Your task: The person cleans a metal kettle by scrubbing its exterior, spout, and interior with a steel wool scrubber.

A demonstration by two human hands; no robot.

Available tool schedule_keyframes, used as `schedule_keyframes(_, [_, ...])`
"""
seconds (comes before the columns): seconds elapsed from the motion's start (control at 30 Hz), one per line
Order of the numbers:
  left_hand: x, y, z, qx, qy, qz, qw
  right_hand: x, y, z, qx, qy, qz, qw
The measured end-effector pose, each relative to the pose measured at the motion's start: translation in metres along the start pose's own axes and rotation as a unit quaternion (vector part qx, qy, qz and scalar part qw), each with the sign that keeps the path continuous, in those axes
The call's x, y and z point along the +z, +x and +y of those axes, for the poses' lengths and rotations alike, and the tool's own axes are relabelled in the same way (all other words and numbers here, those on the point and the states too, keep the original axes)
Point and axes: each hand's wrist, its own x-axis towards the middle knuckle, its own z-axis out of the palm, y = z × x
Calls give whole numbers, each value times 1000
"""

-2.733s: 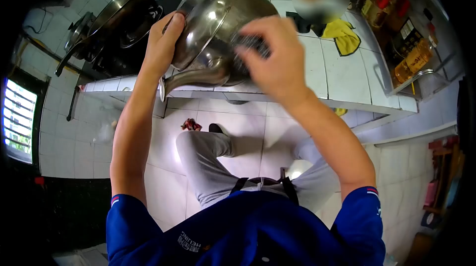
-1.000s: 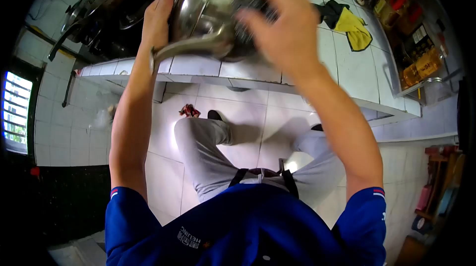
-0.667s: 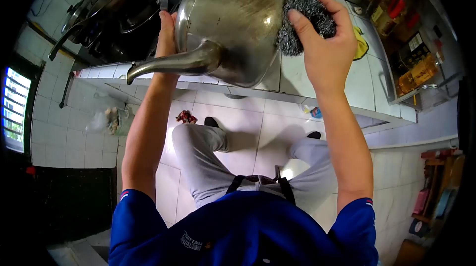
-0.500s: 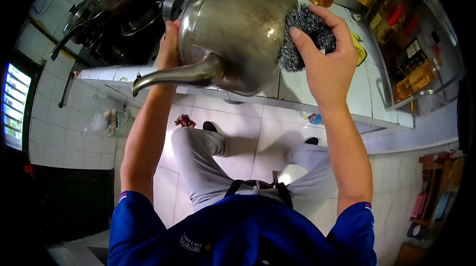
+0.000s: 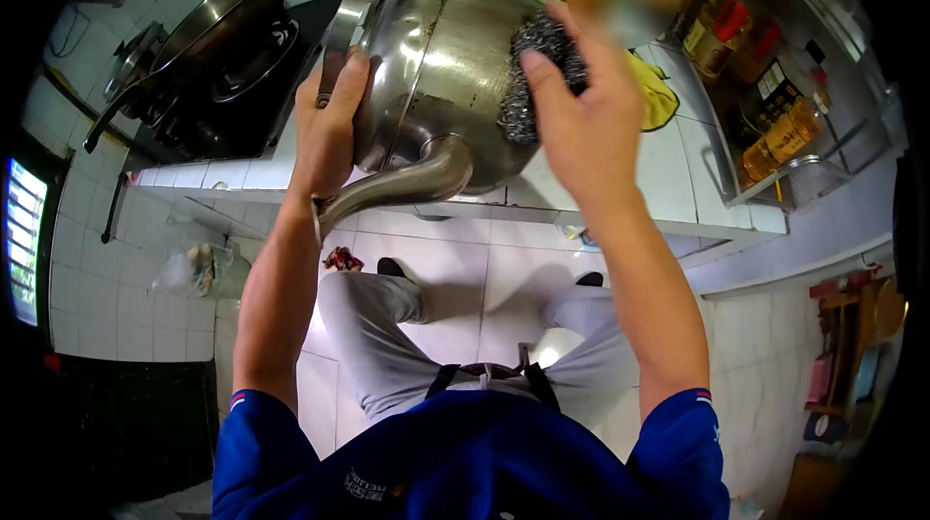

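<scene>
A stained metal kettle point(image 5: 460, 84) lies tilted on its side in mid-air above the counter's front edge. Its spout point(image 5: 407, 181) points down and left, and its curved handle point(image 5: 339, 45) is on the left. My left hand point(image 5: 329, 132) grips the kettle at its top end, beside the handle; some fingers are hidden behind it. In my right hand point(image 5: 596, 118) is a steel wool scrubber point(image 5: 523, 98), pressed against the kettle's base end. The fingertips of that hand are slightly blurred.
A wok point(image 5: 218, 16) stands on the black gas stove point(image 5: 228, 123) at left. A yellow cloth point(image 5: 657, 94) lies on the white tiled counter point(image 5: 668, 171). Bottles point(image 5: 780, 137) fill a rack at right. A plastic bag point(image 5: 199, 263) hangs below the counter at left.
The kettle has turned, bringing its handle into fuller view and its spout tip lower and rightward, near my left forearm. My right hand and the scrubber have shifted left with the base.
</scene>
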Motion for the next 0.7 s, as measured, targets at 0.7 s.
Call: schedule_keyframes(0.7, [-7, 29, -17, 64, 44, -73, 994, 14, -13, 17, 46, 103, 17, 993])
